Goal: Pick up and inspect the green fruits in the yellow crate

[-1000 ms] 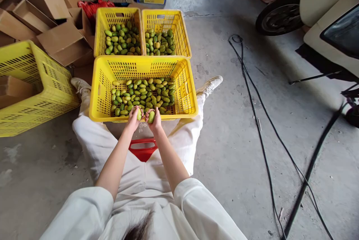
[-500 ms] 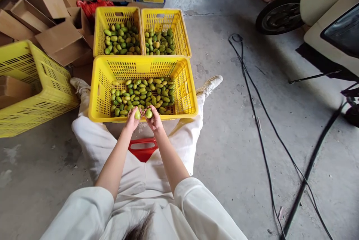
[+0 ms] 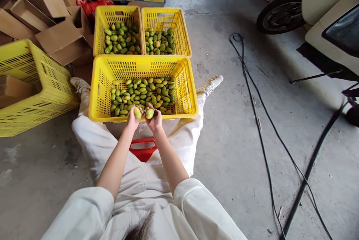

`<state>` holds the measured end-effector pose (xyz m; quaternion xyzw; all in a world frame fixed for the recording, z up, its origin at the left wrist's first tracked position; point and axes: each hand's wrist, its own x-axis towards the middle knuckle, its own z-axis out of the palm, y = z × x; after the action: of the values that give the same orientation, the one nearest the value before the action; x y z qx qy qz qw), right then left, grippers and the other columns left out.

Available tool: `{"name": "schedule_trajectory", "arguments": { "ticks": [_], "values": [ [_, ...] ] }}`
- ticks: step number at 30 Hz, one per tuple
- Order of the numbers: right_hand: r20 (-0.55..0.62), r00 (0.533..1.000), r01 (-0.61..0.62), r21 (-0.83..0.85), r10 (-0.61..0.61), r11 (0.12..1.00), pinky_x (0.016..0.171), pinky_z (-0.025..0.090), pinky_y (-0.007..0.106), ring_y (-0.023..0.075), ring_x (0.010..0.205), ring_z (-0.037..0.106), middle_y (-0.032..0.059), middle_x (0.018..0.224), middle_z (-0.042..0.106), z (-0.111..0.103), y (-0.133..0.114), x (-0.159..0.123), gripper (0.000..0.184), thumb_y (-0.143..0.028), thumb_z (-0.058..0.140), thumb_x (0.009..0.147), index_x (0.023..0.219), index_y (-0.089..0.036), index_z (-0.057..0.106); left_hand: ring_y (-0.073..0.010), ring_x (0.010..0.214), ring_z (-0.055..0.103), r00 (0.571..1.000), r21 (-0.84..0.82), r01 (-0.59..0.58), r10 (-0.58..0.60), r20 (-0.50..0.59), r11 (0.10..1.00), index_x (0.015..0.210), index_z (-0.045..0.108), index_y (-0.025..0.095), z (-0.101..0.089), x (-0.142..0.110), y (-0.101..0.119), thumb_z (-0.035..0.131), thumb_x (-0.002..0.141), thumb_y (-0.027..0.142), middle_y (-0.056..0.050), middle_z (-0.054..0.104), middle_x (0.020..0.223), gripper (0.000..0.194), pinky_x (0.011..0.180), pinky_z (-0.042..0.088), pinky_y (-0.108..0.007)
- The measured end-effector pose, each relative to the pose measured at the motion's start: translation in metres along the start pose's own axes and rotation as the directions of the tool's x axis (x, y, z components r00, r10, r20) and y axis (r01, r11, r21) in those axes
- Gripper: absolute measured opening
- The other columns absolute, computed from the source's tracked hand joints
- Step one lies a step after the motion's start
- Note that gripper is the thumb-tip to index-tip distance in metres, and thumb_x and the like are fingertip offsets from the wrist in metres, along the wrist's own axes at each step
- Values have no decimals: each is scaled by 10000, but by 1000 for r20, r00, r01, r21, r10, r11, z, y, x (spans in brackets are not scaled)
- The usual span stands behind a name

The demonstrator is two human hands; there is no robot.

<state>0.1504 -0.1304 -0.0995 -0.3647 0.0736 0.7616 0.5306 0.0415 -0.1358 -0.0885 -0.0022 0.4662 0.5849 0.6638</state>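
My left hand is closed around a yellow-green mango. Beside it, my right hand grips another pale green mango. Both hands are close together over the near rim of a large yellow plastic crate that sits between my legs. Many small green and yellowish mangoes cover its bottom. Behind that crate, two more yellow crates, one at the left and one at the right, hold more mangoes.
A yellow crate with cardboard inside stands at my left. Open cardboard boxes pile up behind it. Black cables run across the concrete floor at right, near a parked vehicle. A red plastic handle shows between my thighs.
The mangoes in both hands have turned slightly, so more of their surface shows. My hands stay in nearly the same place; the crates have not moved.
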Motion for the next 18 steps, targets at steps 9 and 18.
{"name": "schedule_trajectory", "arguments": {
  "ticks": [9, 18],
  "values": [
    [-98, 992, 74, -2, -74, 997, 587, 508, 209, 100, 601, 570, -75, 683, 608, 10, 0, 17, 138, -183, 699, 850, 942, -234, 610, -130, 678, 637, 985, -193, 66, -95, -142, 979, 804, 595, 189, 11, 5, 9, 612, 951, 234, -29, 640, 710, 155, 674, 536, -236],
    [48, 996, 86, -189, -78, 978, 474, 433, 166, 78, 530, 507, -73, 699, 594, 6, 1, -1, 175, -310, 703, 878, 904, -246, 542, -115, 638, 627, 997, 64, 66, -63, -38, 996, 845, 654, 177, 4, 0, 1, 863, 728, 153, -12, 674, 750, 240, 461, 396, -189]
  ]
}}
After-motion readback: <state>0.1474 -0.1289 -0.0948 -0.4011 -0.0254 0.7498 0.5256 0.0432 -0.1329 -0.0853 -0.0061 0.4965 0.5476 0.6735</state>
